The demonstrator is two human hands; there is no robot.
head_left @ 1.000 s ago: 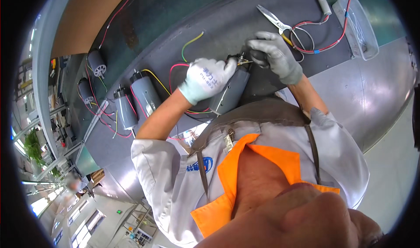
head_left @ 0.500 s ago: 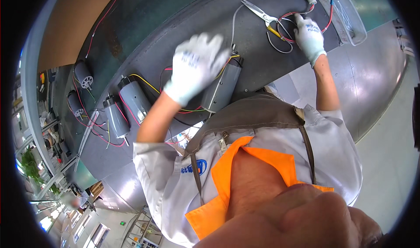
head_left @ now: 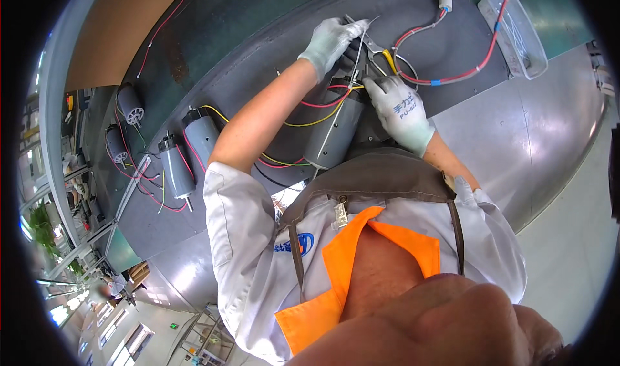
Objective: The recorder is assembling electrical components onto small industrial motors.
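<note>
White gloves covered both of the person's hands, seen from above over a dark grey counter [head_left: 258,46]. The left hand [head_left: 330,46], reaching farther across the counter, had its thumb and fingers pressed together, pinching the upper end of a thin white strip [head_left: 359,51]. The strip ran down to the far end of a grey motor [head_left: 336,133], a cylinder lying just in front of the person's brown apron [head_left: 374,175]. The right hand [head_left: 399,111] was at that same end, its fingers bent close by the wires; whether they gripped anything could not be told. A red wire [head_left: 323,105] and a yellow wire [head_left: 311,124] curved off from the motor to the left. Scissors with yellow on the handles [head_left: 389,59] lay just beyond the right hand, partly hidden behind the strip and the left hand. Farther right, a red cord [head_left: 482,69] looped near a clear plastic box [head_left: 541,65]. To the left, well apart from the hands, four more motors [head_left: 176,172] lay with their wires trailing.
</note>
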